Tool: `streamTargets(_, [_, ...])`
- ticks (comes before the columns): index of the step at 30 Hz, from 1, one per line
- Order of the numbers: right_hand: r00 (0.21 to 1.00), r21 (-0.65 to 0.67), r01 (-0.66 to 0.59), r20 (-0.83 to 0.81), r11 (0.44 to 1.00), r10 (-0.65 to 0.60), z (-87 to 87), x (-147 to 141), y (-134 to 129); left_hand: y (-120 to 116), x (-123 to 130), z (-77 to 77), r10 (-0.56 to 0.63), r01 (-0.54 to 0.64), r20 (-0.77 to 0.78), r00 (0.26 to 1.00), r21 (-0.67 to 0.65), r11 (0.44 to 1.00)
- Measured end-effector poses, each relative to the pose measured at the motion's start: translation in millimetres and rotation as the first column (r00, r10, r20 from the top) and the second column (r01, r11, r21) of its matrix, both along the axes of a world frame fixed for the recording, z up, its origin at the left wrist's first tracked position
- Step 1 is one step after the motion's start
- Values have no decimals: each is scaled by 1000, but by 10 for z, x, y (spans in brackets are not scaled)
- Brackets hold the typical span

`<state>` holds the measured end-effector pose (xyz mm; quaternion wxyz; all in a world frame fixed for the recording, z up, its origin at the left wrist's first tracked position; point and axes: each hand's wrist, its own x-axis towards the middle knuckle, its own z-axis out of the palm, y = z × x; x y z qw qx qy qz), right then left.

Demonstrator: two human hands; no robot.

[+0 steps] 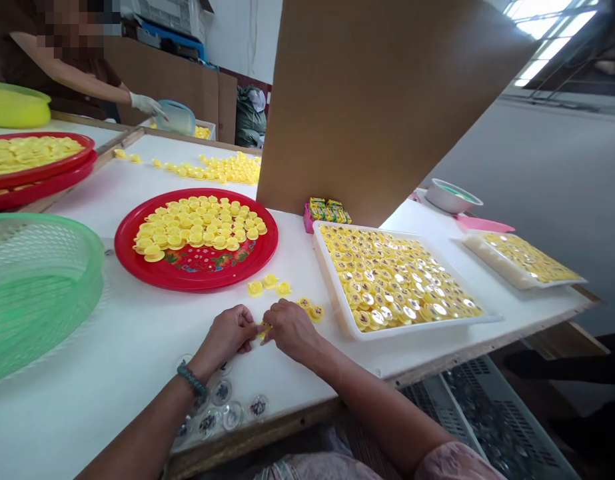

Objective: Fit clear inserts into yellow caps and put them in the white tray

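Observation:
My left hand (233,331), with a beaded bracelet (191,378) on its wrist, pinches a small yellow plastic piece (262,331) on the white table. From the other side my right hand (291,328) closes its fingers on the same piece, which they mostly hide. Just beyond lie a few loose yellow pieces (270,281). Two yellow pieces with printed discs (315,313) rest beside my right hand. Several clear round discs with dark prints (221,392) lie near the table edge, some under my left forearm.
A red tray (197,283) holds many yellow pieces. Right of it stands a white tray (344,319) full of finished-looking yellow pieces. A green basket (90,267) is at left; a cardboard sheet (367,100) rises behind. Across the table, a person's gloved hand (146,104) reaches toward a translucent basin (177,119).

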<state>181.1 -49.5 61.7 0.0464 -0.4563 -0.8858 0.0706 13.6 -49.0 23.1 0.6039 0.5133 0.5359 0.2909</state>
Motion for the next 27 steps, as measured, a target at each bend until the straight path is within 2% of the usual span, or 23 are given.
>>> streamTargets(3, [997, 45, 73, -5, 996, -73, 39, 134, -63, 3, -20, 49, 8, -1, -73, 997, 87, 996])
streamTargets(5, [990, 67, 137, -30, 988, -136, 101, 204, -41, 25, -48, 108, 73, -39, -189, 979, 176, 984])
streamTargets(9, [973, 137, 227, -83, 964, -217, 199, 164, 242, 72, -111, 192, 227, -51, -429, 874, 384, 922])
streamTargets(12, [981, 96, 195, -31, 976, -192, 153, 18, 529, 71, -162, 193, 294, 13, -511, 808, 514, 858])
streamTargets(15, [991, 22, 134, 1, 991, -134, 37, -118, 666, 46, -221, 191, 296, 84, -536, 791, 573, 815])
streamTargets(18, [996, 11, 66, -54, 998, -65, -53, -194, 625, 47, -251, 211, 264, 139, -561, 785, 574, 807])
streamTargets(21, [994, 1, -9, -109, 1000, 9, -67, -223, 544, 92, -235, 214, 238, 193, -592, 770, 572, 797])
streamTargets(25, [995, 98, 43, -96, 994, -34, 25, -193, 408, 95, -209, 154, 196, 281, -592, 782, 615, 737])
streamTargets(27, [996, 177, 59, -81, 982, -45, 92, -136, 285, 97, -236, 106, 232, 276, -578, 782, 655, 703])
